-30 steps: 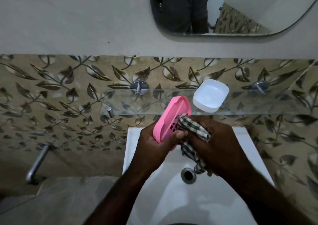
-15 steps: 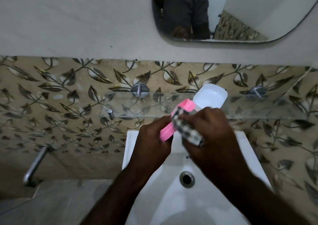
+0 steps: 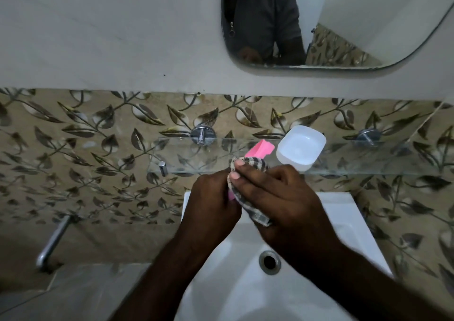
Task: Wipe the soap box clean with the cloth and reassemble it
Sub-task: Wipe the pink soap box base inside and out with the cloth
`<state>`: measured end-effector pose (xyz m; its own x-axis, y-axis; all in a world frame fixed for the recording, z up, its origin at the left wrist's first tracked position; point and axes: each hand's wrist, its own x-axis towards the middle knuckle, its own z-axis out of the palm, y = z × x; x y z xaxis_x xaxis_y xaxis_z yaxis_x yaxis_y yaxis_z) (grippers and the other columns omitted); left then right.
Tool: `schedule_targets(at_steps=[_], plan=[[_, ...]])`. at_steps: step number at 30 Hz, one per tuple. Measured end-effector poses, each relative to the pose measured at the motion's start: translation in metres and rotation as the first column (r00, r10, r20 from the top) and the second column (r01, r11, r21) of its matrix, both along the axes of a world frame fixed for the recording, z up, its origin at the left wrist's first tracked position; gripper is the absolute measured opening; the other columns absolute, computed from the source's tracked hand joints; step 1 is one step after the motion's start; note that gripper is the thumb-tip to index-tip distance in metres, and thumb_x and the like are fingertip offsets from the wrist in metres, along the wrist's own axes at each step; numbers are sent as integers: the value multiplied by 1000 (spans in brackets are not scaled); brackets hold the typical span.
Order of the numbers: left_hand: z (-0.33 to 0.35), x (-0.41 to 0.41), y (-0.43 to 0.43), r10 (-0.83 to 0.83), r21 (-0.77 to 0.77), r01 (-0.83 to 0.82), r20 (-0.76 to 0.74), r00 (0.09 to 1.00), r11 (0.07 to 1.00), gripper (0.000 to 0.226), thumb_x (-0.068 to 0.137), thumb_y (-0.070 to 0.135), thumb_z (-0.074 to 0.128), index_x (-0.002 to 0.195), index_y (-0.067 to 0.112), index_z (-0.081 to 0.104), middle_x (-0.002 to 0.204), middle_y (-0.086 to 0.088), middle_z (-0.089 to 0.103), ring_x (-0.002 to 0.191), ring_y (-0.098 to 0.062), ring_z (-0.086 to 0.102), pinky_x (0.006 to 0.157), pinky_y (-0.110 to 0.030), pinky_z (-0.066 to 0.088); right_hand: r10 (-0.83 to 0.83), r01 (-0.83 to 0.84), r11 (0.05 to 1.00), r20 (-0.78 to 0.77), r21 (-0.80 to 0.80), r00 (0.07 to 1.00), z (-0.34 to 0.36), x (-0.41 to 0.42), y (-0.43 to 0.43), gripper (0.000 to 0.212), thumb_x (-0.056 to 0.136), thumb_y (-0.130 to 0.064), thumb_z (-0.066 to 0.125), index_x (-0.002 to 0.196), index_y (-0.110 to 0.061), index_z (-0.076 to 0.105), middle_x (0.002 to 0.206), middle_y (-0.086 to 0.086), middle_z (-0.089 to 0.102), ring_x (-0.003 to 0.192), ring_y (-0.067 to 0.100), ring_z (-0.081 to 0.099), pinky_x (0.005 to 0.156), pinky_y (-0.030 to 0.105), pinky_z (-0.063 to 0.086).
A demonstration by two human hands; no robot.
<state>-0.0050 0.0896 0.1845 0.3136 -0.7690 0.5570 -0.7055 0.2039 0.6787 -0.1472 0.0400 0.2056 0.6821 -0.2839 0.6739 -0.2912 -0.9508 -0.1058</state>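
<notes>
Wiping goes best with firm, even strokes — left hand [image 3: 213, 199] grips the pink tray [image 3: 261, 148], right hand [image 3: 278, 199] pinches the cloth [image 3: 248, 199] against it; the white base [image 3: 301, 147] sits just beyond the right hand.

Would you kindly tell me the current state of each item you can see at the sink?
pink tray: gripped by the left hand, partly covered by the checked cloth, apart from the white base.
checked cloth: bunched, pressed on the pink tray by the right hand.
white base: empty, open side up on the glass shelf.
sink drain: unplugged.
</notes>
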Motion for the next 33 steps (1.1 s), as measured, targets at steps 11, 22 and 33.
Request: schedule_targets(at_steps=[11, 22, 33], plan=[[22, 3, 2, 67, 48, -73, 114, 991, 996, 18, 76, 18, 53, 63, 28, 45, 54, 3, 56, 51, -19, 53, 46, -24, 30, 32, -33, 999, 78, 4, 996, 13, 3, 3, 29, 94, -15, 64, 121, -9, 70, 133, 5, 64, 80, 31, 61, 78, 33, 49], [27, 5, 2, 49, 65, -57, 113, 992, 996, 11, 76, 21, 50, 72, 17, 60, 62, -5, 63, 55, -27, 58, 49, -26, 36, 20, -20, 1000, 65, -7, 998, 17, 3, -6, 31, 90, -16, 65, 121, -12, 70, 132, 4, 65, 78, 29, 59, 74, 33, 49], [28, 6, 8, 24, 38, -29, 140, 990, 999, 21, 78, 11, 56, 94, 9, 70, 87, -5, 73, 77, -21, 67, 64, -22, 45, -9, 10, 1000, 118, -5, 993, 22, 3, -8, 29, 91, -16, 65, 120, -12, 71, 132, 1, 64, 82, 30, 62, 79, 30, 48]])
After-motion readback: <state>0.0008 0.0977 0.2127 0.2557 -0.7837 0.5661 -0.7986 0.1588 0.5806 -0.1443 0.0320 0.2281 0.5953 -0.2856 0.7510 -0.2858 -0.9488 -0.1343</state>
